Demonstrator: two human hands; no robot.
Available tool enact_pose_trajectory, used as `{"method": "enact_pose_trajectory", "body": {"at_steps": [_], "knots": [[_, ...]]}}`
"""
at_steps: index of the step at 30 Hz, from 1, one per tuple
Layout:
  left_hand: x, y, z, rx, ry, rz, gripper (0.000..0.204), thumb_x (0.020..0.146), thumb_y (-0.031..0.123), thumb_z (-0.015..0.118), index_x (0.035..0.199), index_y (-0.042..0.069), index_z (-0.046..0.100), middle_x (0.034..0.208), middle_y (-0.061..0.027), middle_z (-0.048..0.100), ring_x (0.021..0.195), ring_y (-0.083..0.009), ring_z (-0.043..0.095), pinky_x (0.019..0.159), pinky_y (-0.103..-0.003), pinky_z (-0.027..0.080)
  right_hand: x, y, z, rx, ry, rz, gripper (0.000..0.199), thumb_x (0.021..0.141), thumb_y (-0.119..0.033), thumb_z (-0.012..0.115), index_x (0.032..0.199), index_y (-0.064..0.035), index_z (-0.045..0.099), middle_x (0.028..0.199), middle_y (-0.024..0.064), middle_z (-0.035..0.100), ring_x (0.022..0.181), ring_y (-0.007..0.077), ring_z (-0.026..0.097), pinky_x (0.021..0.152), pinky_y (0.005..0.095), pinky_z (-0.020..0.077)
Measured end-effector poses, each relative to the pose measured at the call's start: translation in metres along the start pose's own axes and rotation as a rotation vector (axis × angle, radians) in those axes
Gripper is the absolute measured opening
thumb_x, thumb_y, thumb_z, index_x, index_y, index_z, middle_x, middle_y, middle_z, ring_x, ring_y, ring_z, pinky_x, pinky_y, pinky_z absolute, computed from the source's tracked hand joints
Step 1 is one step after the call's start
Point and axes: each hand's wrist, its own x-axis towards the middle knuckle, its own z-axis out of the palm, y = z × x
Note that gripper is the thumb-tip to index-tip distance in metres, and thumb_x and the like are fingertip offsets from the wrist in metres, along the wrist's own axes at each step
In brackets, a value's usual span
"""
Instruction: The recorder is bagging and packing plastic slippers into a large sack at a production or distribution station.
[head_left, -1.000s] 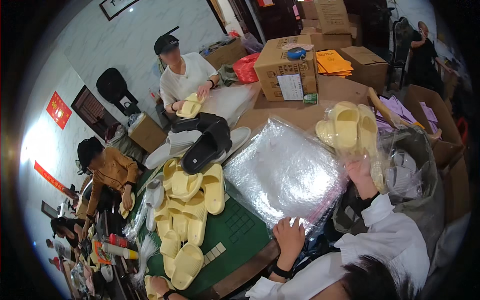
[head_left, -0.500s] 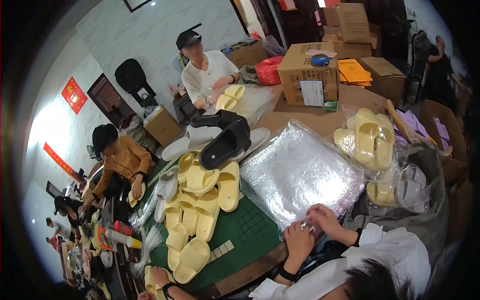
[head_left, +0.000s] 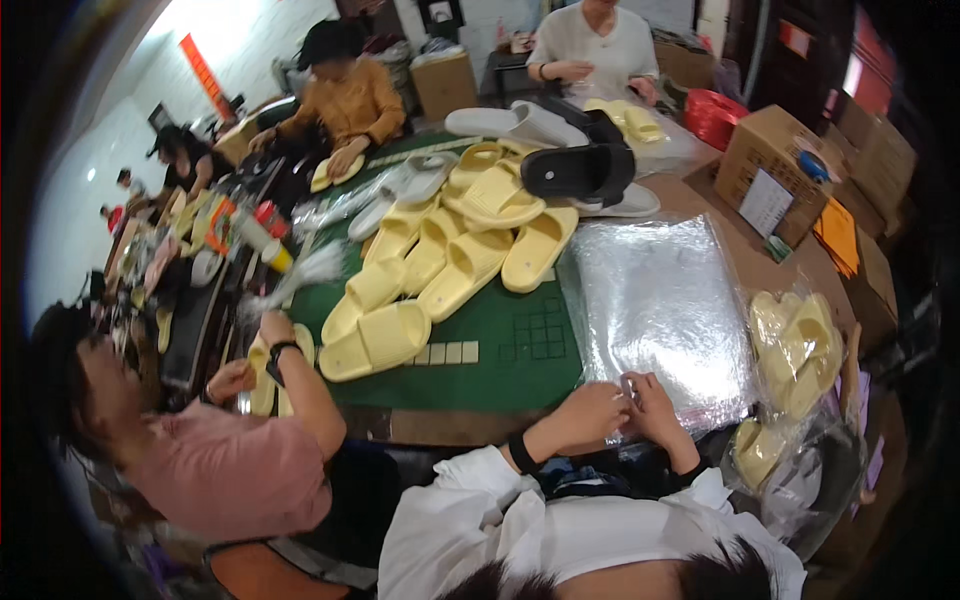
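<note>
Head view: both hands' grip, left hand (head_left: 588, 412) and right hand (head_left: 655, 405), pinching clear bag stack (head_left: 655, 300) (near edge).

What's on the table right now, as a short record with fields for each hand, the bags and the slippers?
left hand: at the near edge of the stack of clear plastic bags
right hand: beside it, pinching the same edge
yellow slippers: loose pile on the green mat
black slipper: on top of the pile
bagged yellow slippers: right of the stack

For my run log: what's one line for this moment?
left hand: pinching bag stack edge | right hand: same | table: yellow slippers
</note>
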Motion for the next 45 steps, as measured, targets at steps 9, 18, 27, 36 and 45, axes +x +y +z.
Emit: {"method": "enact_pose_trajectory", "body": {"at_steps": [9,18,27,36,45], "knots": [[-0.059,-0.047,-0.103,0.338,0.755,-0.435,0.034,0.08,0.018,0.065,0.111,0.005,0.06,0.107,-0.0169,0.059,0.102,-0.0339,0.055,0.086,-0.043,0.042,0.002,-0.011,0.0,-0.1,-0.015,-0.029,0.04,0.081,-0.015,0.063,0.118,-0.0077,0.049,0.1,0.0189,0.05,0.093,0.0393,0.052,0.079,0.0437,0.0438],[-0.149,-0.101,-0.154,0.741,0.86,-1.265,0.057,0.083,0.039,0.059,0.131,0.012,0.047,0.114,-0.0193,0.056,0.115,-0.0421,0.046,0.1,-0.055,0.028,0.001,-0.01,0.0,-0.073,-0.028,-0.02,0.041,0.08,-0.015,0.062,0.118,-0.0082,0.049,0.099,0.0192,0.048,0.093,0.0392,0.051,0.081,0.0434,0.0436],[-0.199,-0.166,-0.164,0.057,0.771,-1.411,0.089,0.08,0.047,0.062,0.143,0.0,0.02,0.12,-0.0272,0.055,0.108,-0.0371,0.057,0.09,-0.043,0.046,0.001,-0.013,0.0,-0.079,-0.048,0.009,0.042,0.08,-0.014,0.063,0.118,-0.0085,0.048,0.1,0.0196,0.048,0.093,0.0402,0.051,0.081,0.0443,0.0434],[-0.201,-0.191,-0.164,-0.475,1.161,-1.035,0.06,0.078,0.016,0.071,0.127,0.0,0.041,0.11,-0.0156,0.059,0.097,-0.0225,0.059,0.08,-0.032,0.048,0.003,-0.015,0.001,-0.093,-0.044,0.007,0.042,0.08,-0.015,0.062,0.119,-0.0081,0.048,0.101,0.0204,0.049,0.094,0.0411,0.051,0.08,0.0449,0.0434],[-0.082,-0.031,-0.12,-0.475,1.196,-0.625,0.05,0.081,0.004,0.057,0.126,0.003,0.035,0.113,-0.0176,0.05,0.105,-0.0259,0.05,0.09,-0.037,0.04,0.001,-0.003,0.008,-0.192,0.001,-0.037,0.042,0.082,-0.023,0.063,0.119,-0.0097,0.05,0.101,0.0195,0.05,0.09,0.0387,0.053,0.078,0.0442,0.0446]]}}
